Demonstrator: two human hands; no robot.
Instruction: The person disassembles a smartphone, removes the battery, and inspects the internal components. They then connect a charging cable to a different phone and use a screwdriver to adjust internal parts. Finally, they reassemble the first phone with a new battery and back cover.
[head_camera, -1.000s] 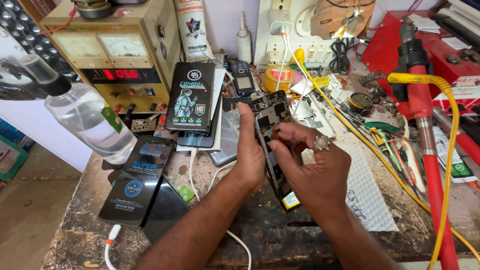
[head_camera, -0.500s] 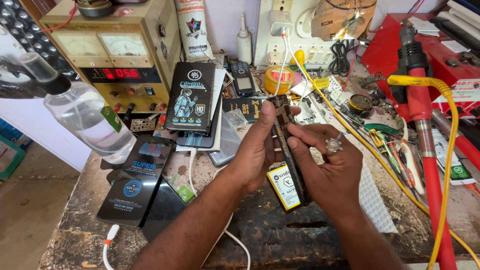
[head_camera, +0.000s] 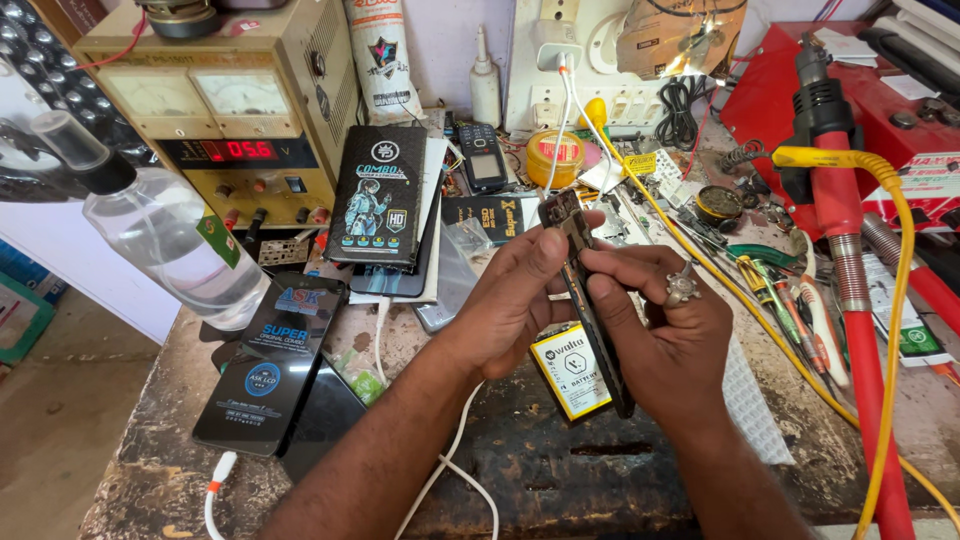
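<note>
Both my hands hold an opened black phone body edge-on above the worn workbench. My left hand grips its left side, with the thumb pressed near the top. My right hand, with a ring on one finger, grips the right side and lower end. A flat battery with a white and yellow label sits at the phone's lower left side, partly hidden by my fingers. I cannot tell whether the battery is attached to the phone.
A bench power supply stands at the back left, a clear bottle beside it. Black phone-screen boxes lie at left. A red hot-air tool with a yellow cable, screwdrivers, a small keypad phone and a white cable crowd the bench.
I have turned the phone from nearly flat to edge-on. The labelled battery has swung out to its lower left and now faces me more fully.
</note>
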